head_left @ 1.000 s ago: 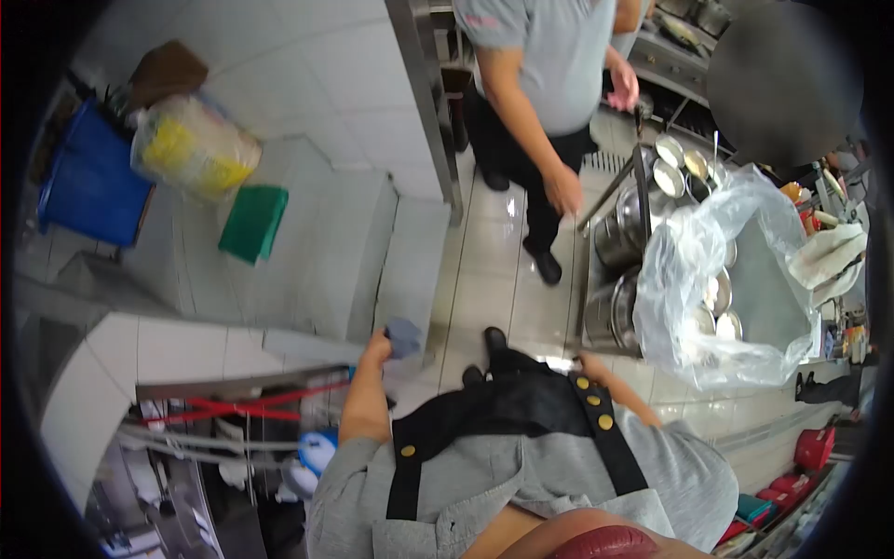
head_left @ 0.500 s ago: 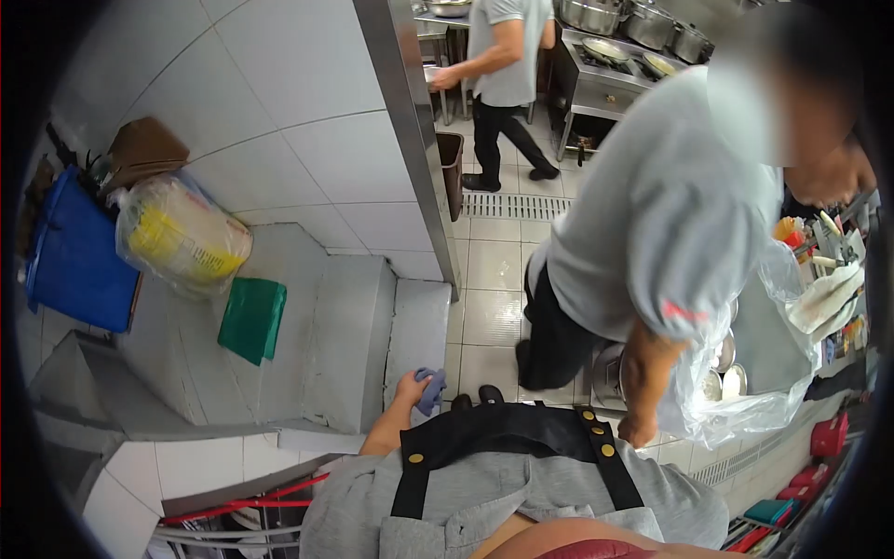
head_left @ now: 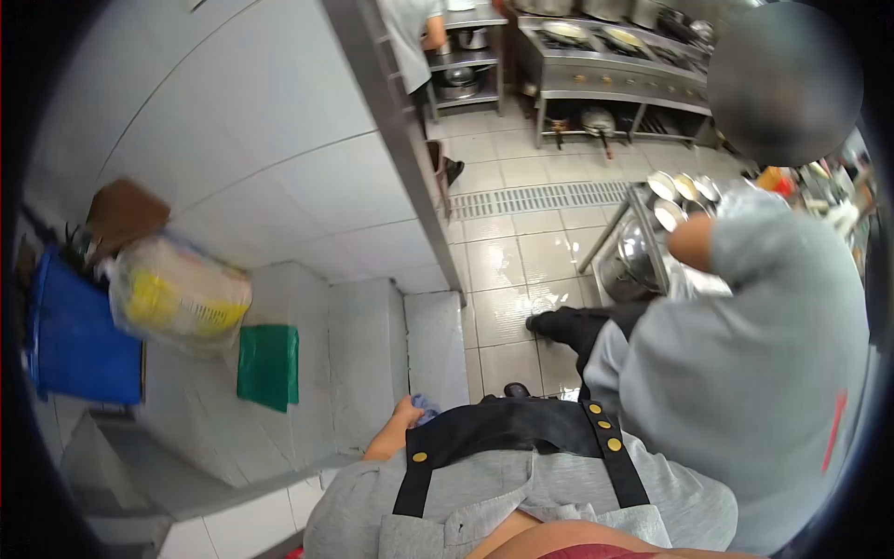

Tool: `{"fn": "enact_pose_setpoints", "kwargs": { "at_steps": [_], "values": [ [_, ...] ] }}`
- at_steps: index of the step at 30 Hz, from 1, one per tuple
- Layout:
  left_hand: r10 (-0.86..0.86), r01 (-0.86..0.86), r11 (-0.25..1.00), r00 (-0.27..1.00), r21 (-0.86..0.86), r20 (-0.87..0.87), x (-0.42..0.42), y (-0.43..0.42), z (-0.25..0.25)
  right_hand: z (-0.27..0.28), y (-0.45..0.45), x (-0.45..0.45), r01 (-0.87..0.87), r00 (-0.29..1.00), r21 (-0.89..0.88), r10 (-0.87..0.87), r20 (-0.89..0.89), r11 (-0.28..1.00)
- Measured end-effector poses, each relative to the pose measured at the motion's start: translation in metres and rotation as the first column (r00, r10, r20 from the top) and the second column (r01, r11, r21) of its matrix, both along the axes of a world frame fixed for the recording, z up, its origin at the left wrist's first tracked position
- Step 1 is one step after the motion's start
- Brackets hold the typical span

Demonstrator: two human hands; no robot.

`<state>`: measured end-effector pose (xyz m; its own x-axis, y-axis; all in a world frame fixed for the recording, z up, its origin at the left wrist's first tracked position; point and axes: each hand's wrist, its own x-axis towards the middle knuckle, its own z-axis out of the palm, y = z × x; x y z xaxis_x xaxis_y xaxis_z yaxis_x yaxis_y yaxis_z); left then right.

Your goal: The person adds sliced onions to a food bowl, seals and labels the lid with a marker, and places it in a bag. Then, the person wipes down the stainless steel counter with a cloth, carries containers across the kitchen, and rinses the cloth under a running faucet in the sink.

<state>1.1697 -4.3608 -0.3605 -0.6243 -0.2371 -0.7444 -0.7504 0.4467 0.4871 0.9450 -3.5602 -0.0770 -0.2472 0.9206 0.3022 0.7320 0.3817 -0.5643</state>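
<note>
My left hand (head_left: 403, 412) is low in the middle of the view, in front of my body. Its fingers are closed round a crumpled blue-grey cloth (head_left: 425, 407). Part of the cloth is hidden behind the black bib of my apron (head_left: 512, 429). A low grey step (head_left: 435, 340) lies just beyond this hand. My right hand is out of sight.
A co-worker in grey (head_left: 745, 373) stands close on my right, by a metal table (head_left: 643, 200) with several bowls. Another person (head_left: 407, 42) is past the door frame (head_left: 410, 158). A stove (head_left: 615, 70) stands behind. Left are a blue bin (head_left: 84, 326), a plastic-wrapped bundle (head_left: 182, 296) and a green packet (head_left: 268, 366).
The near co-worker has turned and shifted to the right, uncovering the metal table and floor. The farther person has moved left, partly behind the door frame. The cloth stays in my left hand.
</note>
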Motion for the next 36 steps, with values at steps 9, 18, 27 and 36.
{"fn": "enact_pose_setpoints", "kwargs": {
  "at_steps": [9,18,27,36],
  "values": [
    [-0.247,0.243,0.968,0.966,-0.061,-0.072,0.012,0.014,0.018,-0.006,-0.242,-0.126,-0.751,0.547,0.334,0.82,-0.167,0.569],
    [0.246,-0.278,0.937,0.955,-0.21,-0.168,0.165,0.023,0.057,-0.076,-0.518,-0.114,-0.938,-0.338,-0.042,0.936,-0.098,-0.343],
    [0.886,-0.811,0.452,0.455,-0.372,0.087,0.323,0.208,0.055,-0.118,-0.635,-0.059,-0.535,-0.817,-0.28,0.572,-0.068,-0.797],
    [0.872,-0.799,-0.438,-0.49,-0.411,0.022,0.246,0.429,0.066,-0.165,-0.66,-0.009,-0.097,-0.987,-0.54,0.149,-0.053,-0.836]
  ]
}}
